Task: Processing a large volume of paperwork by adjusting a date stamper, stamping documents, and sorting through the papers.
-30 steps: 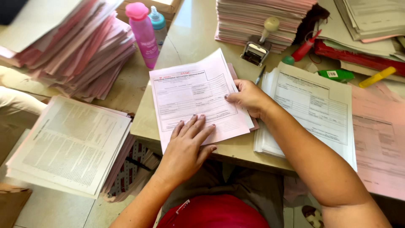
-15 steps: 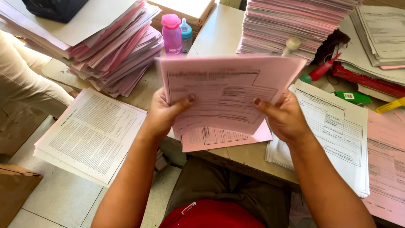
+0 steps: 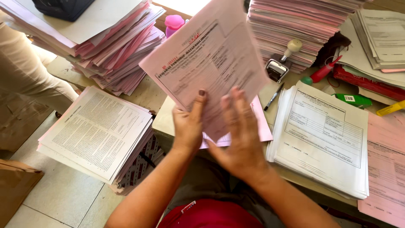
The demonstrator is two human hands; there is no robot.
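My left hand (image 3: pixel 188 126): closed on the lower edge of the pink form (image 3: pixel 211 63), thumb up across its face, fingers hidden behind the sheet.
My right hand (image 3: pixel 240 135): open and flat, fingers spread and blurred, laid against the form's lower right part; I cannot tell whether it grips anything.
Pink form: a printed sheet, held up tilted above the table edge, between my face and the desk.
Sheet beneath (image 3: pixel 261 126): another pink paper lying flat on the table (image 3: pixel 164 118), just under my hands.
White stack, right (image 3: pixel 325 135): printed forms piled on the table, just beside my right hand.
White stack, left (image 3: pixel 95 131): closely printed pages piled lower down, off the table edge.
Pen (image 3: pixel 273 97): dark, lying between the pink sheet and the right stack.
Stamp (image 3: pixel 280 63): knob-handled, standing against the far pink pile.
Far pink pile (image 3: pixel 291 29): tall, straight ahead.
Slanted pile (image 3: pixel 114 55): pink and white sheets, far left.
Pink bottle (image 3: pixel 174 23): cap showing behind the raised form.
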